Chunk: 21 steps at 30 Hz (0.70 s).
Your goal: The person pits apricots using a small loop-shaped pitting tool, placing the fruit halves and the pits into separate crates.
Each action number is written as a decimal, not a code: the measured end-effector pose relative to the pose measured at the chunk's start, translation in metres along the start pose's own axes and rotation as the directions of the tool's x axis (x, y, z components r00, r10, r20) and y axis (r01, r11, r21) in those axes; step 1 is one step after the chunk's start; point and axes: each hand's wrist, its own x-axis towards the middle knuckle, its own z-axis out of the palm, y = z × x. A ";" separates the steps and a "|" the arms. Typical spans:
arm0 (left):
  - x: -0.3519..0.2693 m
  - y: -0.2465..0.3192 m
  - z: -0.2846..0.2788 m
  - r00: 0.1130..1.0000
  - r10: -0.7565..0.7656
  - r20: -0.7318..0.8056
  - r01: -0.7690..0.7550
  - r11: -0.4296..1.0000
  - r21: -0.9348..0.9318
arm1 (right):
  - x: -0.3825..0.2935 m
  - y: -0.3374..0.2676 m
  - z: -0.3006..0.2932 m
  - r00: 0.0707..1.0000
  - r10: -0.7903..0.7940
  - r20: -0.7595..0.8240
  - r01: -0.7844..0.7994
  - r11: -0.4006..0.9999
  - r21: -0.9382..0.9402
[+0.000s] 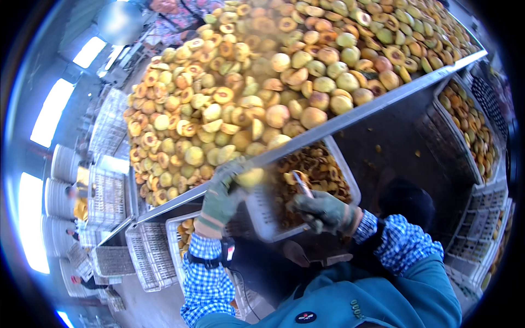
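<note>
My left hand (221, 197), in a grey-green work glove, holds a yellow peach-like fruit (250, 177) at the metal edge of a table heaped with halved and whole fruit (225, 119). A smudge on the view blurs the fruit and fingertips. My right hand (328, 211), gloved too, is closed around a small knife (302, 184), its blade pointing up and left. Below both hands stands a white plastic crate (262, 221) with dark, cut fruit pieces (328, 168) in it.
The table's metal rim (369, 102) runs diagonally before me. A crate of fruit (471, 131) stands at right, a crate with fruit (174, 233) by my left forearm. Stacked crates (151, 258) stand at left. A person in a flowered top (180, 20) is across the table.
</note>
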 end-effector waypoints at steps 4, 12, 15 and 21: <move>-0.016 0.026 0.057 0.940 0.207 0.273 -0.263 0.947 0.187 | 0.006 0.007 -0.011 0.993 0.024 0.113 -0.061 0.941 0.333; -0.030 0.009 0.110 0.885 -0.426 0.190 0.406 0.504 -0.762 | -0.002 0.002 -0.004 0.912 -0.402 -0.082 0.352 0.869 -0.347; -0.019 0.002 0.117 0.881 -0.457 0.120 0.319 0.387 -0.865 | 0.006 0.008 -0.011 0.812 -0.499 -0.303 0.256 0.771 -0.583; -0.011 0.008 0.113 0.972 -0.039 0.233 0.236 0.103 -0.966 | -0.029 -0.010 0.003 0.999 -0.011 -0.052 -0.005 0.956 -0.293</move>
